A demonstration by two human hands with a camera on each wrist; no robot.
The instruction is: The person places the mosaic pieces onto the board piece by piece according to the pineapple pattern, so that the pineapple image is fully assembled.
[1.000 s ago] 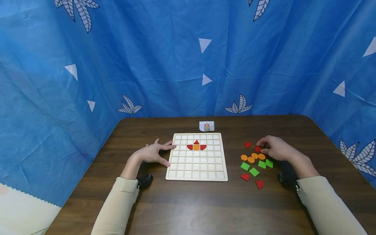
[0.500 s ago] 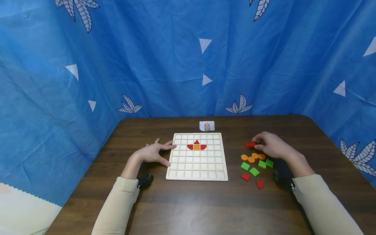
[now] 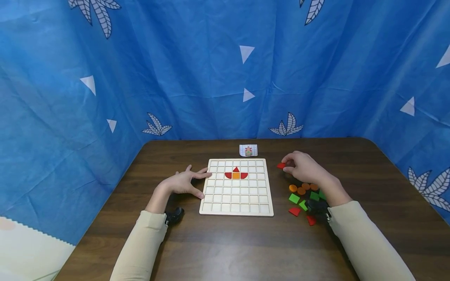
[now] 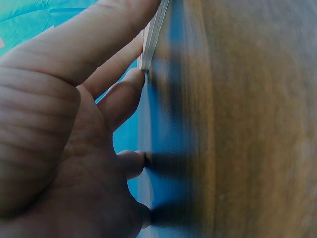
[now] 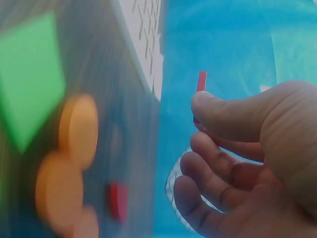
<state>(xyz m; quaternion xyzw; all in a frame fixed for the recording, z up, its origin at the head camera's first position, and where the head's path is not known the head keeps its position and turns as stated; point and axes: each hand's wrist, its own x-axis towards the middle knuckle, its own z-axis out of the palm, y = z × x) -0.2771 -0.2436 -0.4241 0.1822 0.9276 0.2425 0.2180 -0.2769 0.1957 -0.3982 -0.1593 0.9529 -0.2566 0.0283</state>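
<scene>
My right hand (image 3: 307,168) pinches a small flat red piece (image 3: 281,166) between thumb and fingertips, raised to the right of the white grid board (image 3: 236,203). The right wrist view shows that red piece (image 5: 201,81) edge-on above the thumb. At the board's left edge, my left hand (image 3: 181,182) lies with spread fingers, its thumb and index finger on the rim. Near the board's top sit a red triangle (image 3: 236,169), an orange square (image 3: 236,176) and a curved red piece (image 3: 228,175) on either side of it.
Right of the board lie several orange discs (image 3: 293,188), green diamonds (image 3: 294,198) and red pieces (image 3: 294,211), partly covered by my right forearm. Another red piece (image 5: 118,201) on the table shows in the right wrist view. A small printed card (image 3: 248,150) lies behind the board.
My right hand has picked a red piece from the scattered pieces and carried it left towards the board. The left hand has stayed at the board's edge.
</scene>
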